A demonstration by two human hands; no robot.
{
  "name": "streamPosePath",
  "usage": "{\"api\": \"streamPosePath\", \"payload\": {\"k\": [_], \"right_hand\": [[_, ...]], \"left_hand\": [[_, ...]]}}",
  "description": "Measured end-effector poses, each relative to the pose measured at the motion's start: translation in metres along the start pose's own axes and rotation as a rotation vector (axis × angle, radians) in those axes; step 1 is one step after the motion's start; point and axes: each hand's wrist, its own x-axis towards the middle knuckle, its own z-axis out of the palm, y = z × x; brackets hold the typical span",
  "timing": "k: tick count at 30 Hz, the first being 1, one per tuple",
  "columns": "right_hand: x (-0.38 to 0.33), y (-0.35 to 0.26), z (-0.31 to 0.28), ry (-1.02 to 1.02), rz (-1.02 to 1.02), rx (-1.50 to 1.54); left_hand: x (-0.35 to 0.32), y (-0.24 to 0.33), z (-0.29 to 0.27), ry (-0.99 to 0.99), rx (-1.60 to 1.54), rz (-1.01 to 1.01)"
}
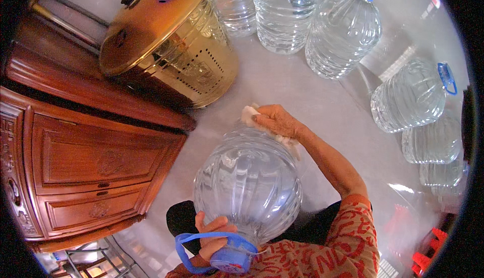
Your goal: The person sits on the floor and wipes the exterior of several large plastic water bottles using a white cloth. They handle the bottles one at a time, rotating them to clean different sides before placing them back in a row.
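Note:
A large clear plastic water bottle (247, 187) stands tilted toward me, its blue cap (233, 259) and blue carry handle (187, 258) nearest my body. My left hand (214, 233) is closed around the neck just by the cap, its fingers passing through the handle loop. At the bottle's far lower side, my right hand (278, 121) grips a whitish cloth (249, 113), bunched between the fingers. Part of that cloth trails below the hand along the bottle's side. The bottle's base is partly hidden by its own body.
Several more big water bottles (343, 33) stand in an arc across the floor from the top to the right. A gold perforated metal bin (201, 66) with a lid is at the upper left, beside a carved reddish wooden cabinet (101, 157). Something red (428, 253) lies lower right.

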Motion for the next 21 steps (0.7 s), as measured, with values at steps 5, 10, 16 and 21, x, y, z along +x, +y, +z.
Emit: {"api": "streamPosePath", "payload": {"k": [5,10,16,21], "right_hand": [[-0.035,-0.072,-0.012,-0.191,-0.032,0.319],[-0.044,-0.143,0.023,-0.177,-1.018,-0.137],[-0.026,-0.181,0.044,-0.356,-0.925,-0.402],[0.002,-0.160,0.040,-0.382,-0.716,-0.301]], "left_hand": [[-0.010,0.000,0.014,0.184,-0.131,-0.136],[-0.016,0.005,0.007,0.166,-0.876,-0.719],[-0.013,-0.014,0.002,0.070,-0.348,-0.315],[-0.017,-0.013,0.003,0.011,0.181,0.090]]}}
